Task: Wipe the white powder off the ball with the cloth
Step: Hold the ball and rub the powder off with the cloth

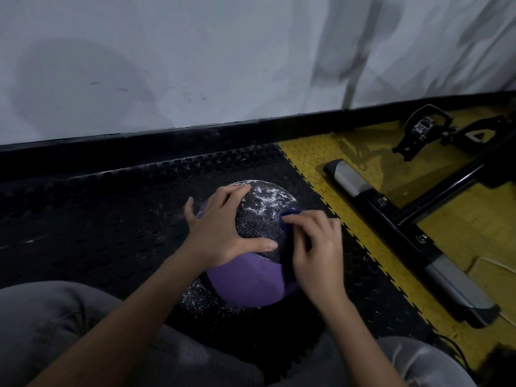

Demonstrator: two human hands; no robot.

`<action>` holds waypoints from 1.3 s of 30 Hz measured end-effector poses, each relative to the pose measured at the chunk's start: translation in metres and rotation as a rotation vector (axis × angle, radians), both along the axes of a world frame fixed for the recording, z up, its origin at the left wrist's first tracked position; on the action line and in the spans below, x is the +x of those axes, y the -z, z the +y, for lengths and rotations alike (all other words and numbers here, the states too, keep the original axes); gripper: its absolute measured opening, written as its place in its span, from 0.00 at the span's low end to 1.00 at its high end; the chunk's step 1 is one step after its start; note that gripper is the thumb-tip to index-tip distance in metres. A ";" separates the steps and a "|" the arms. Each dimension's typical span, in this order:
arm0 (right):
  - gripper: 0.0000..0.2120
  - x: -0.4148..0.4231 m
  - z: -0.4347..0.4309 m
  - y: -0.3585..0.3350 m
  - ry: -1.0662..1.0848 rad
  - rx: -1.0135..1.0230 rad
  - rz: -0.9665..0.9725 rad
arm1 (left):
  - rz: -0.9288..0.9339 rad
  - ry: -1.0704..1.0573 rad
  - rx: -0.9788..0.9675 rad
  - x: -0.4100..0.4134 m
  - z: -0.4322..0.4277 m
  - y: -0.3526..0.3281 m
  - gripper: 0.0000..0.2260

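Left grip (223, 233) lies spread and flat on the ball (259, 224), which sits on the black floor mat (111, 219); right grip (315, 247) pinches the purple cloth (290, 213) against the ball's right side. White powder (265, 198) speckles the ball's far top and the mat beside it.

Dim indoor light, soft shadows on the wall (167, 65), wide-angle bending at edges — slight blur, perhaps motion.
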State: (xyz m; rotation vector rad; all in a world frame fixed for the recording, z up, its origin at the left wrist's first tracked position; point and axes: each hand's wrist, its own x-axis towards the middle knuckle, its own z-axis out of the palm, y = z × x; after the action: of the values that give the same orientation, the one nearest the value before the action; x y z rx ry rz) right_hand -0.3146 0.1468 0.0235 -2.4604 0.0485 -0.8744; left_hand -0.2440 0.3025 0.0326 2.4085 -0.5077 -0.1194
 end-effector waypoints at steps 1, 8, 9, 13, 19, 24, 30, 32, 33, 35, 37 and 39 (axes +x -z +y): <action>0.10 -0.004 0.007 -0.001 -0.043 -0.071 -0.014 | -0.002 -0.004 0.004 0.000 0.000 0.000 0.53; 0.12 0.021 -0.030 -0.002 0.024 0.053 0.119 | 0.027 0.021 0.006 -0.002 -0.005 -0.004 0.52; 0.12 0.022 -0.034 -0.003 0.034 0.090 0.147 | 0.026 0.029 0.007 -0.003 -0.007 -0.004 0.51; 0.10 0.007 -0.017 -0.009 -0.010 0.000 0.070 | -0.002 0.019 0.033 -0.006 -0.015 -0.004 0.47; 0.11 0.010 -0.019 -0.007 -0.074 -0.092 0.061 | 0.024 0.007 0.013 -0.005 -0.012 -0.004 0.46; 0.11 0.019 -0.034 -0.006 0.033 0.069 0.135 | 0.024 0.018 0.007 -0.006 -0.015 -0.006 0.46; 0.10 0.000 -0.002 -0.008 -0.148 -0.149 0.008 | 0.019 -0.003 0.000 -0.007 -0.011 -0.005 0.46; 0.11 0.009 -0.012 -0.009 -0.148 -0.127 0.023 | 0.026 -0.004 0.007 -0.006 -0.010 -0.005 0.46; 0.11 0.015 -0.019 -0.009 -0.116 -0.100 0.045 | 0.029 0.001 0.013 -0.006 -0.010 -0.005 0.46; 0.10 0.025 -0.032 -0.009 -0.032 -0.004 0.108 | 0.006 0.015 0.043 -0.006 -0.013 -0.006 0.47; 0.11 0.029 -0.039 -0.008 0.006 0.073 0.158 | -0.044 0.013 0.087 -0.009 -0.017 -0.005 0.48; 0.10 0.022 -0.036 -0.009 0.011 0.065 0.148 | -0.078 0.000 0.092 -0.014 -0.021 -0.004 0.48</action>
State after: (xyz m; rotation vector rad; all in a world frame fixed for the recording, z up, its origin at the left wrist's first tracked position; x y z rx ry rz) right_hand -0.2924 0.1109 0.0326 -2.4617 0.1400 -0.6830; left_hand -0.2576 0.2816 0.0368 2.5111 -0.5491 -0.0496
